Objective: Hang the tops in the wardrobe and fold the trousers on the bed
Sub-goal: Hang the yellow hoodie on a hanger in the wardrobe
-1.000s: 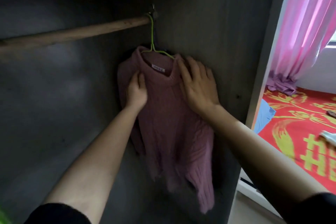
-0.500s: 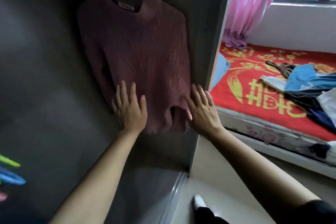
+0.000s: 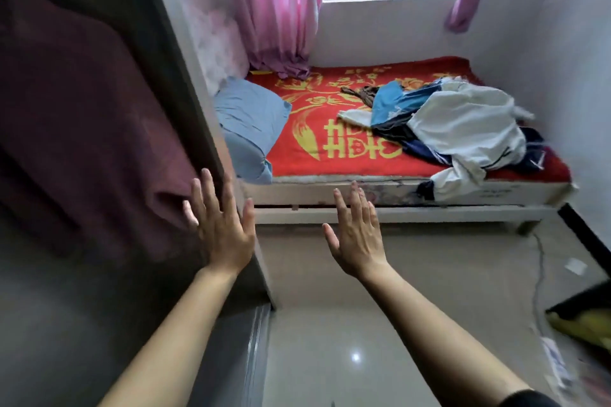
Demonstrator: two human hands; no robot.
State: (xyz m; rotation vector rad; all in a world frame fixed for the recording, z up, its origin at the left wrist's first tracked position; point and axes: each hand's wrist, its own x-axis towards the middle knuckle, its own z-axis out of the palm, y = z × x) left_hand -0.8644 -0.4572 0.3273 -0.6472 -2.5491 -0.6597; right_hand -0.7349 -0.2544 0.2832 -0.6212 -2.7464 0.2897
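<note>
Empty hands beside the wardrobe [image 3: 172, 53]
The left hand [image 3: 221, 228] and right hand [image 3: 355, 235] spread fingers wide; maroon sweater [image 3: 82, 129] hangs inside at nine o'clock, clothes [image 3: 463, 129] heaped on the bed [image 3: 314, 142] at two o'clock.

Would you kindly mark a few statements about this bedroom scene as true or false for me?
1. The left hand and the right hand are open and hold nothing. True.
2. The maroon sweater lies on the bed. False: it is inside the wardrobe.
3. A heap of clothes lies on the red blanket. True.
4. The blue pillow lies on top of the heap of clothes. False: it lies apart from them, at the bed's other end, by the wardrobe.
5. The curtain is green. False: it is pink.
</note>
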